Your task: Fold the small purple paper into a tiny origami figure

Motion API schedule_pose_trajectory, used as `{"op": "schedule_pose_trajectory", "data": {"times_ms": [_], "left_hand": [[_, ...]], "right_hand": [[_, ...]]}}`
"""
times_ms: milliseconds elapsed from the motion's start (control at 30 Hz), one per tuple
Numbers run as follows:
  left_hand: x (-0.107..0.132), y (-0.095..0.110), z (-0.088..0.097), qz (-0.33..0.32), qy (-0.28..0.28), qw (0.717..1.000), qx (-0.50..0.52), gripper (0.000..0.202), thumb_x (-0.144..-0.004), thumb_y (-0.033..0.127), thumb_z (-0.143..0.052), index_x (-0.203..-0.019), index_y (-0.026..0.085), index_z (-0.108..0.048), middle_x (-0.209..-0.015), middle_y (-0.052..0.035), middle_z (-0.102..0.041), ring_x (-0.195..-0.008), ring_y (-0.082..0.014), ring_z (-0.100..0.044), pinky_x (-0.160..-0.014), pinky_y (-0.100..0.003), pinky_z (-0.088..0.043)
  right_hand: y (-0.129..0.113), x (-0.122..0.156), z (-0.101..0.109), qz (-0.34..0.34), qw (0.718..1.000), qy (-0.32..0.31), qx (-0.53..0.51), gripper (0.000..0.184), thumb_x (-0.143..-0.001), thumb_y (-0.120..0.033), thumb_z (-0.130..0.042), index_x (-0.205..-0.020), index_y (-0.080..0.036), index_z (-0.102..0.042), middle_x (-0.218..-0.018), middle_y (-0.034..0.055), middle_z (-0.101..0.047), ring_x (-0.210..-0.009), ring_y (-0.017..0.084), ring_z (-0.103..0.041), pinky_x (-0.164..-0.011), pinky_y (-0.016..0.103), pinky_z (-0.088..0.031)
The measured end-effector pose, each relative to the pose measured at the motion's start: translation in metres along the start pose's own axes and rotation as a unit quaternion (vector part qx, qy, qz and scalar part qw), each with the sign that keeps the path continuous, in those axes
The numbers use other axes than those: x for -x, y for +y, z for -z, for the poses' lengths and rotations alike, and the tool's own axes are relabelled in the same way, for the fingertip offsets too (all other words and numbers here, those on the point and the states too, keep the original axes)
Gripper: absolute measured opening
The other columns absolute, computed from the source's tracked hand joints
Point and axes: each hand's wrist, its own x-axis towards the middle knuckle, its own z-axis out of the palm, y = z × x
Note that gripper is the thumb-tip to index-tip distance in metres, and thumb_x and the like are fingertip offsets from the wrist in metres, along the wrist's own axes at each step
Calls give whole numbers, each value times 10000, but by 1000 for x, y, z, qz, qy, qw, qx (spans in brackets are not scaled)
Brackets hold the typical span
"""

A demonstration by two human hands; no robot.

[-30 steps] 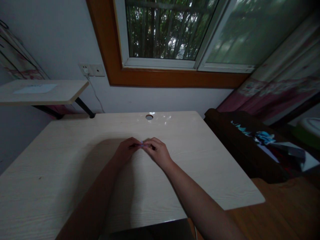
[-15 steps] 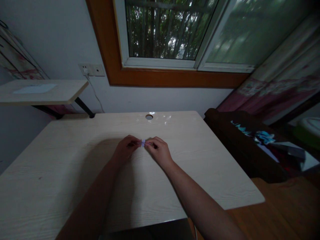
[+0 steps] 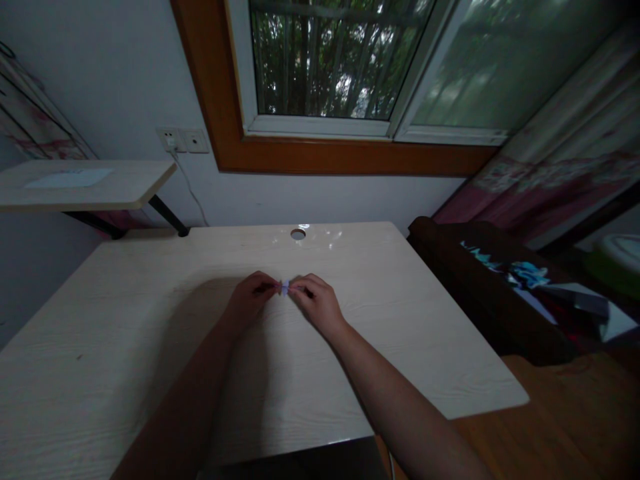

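Note:
Between my two hands is a small piece of light purple folded paper (image 3: 285, 288), pinched at its opposite sides. My left hand (image 3: 251, 295) grips its left end between thumb and forefinger. On the other end, the fingertips of my right hand (image 3: 319, 301) are closed in the same kind of pinch. Both hands are low over the pale wooden desk (image 3: 400, 320); whether they rest on it I cannot tell. The fingers cover most of the paper, so its full shape is hidden.
A raised shelf (image 3: 115, 193) on black legs stands at the desk's back left, with a white sheet (image 3: 70, 178) on it. The desk has a round cable hole (image 3: 299, 234). A dark wooden piece of furniture (image 3: 450, 267) with blue and white items is at the right.
The paper and my left fingertips have shifted very slightly left, and a little more of the paper shows. Both hands keep their pinch.

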Motion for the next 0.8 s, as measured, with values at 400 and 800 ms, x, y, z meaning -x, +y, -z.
{"op": "schedule_pose_trajectory", "data": {"times_ms": [400,800], "left_hand": [[3,1,-3,-23,-36,999,18,137,-844,327,-681,-922,223,-724,-902,-34,-686,-841,-172,-653,-783,-291,-526],[3,-5,-5,32,12,999,40,188,-820,388,-708,-881,212,-687,-868,-31,-708,-806,-183,-671,-776,-307,-522]], "right_hand": [[2,1,-2,8,1000,-23,-8,83,-897,-265,-657,-921,-240,-733,-874,36,-688,-715,152,-599,-673,271,-476],[-2,1,-1,-13,999,29,-12,103,-890,-303,-669,-909,-230,-738,-820,26,-665,-682,144,-574,-647,267,-459]]}}
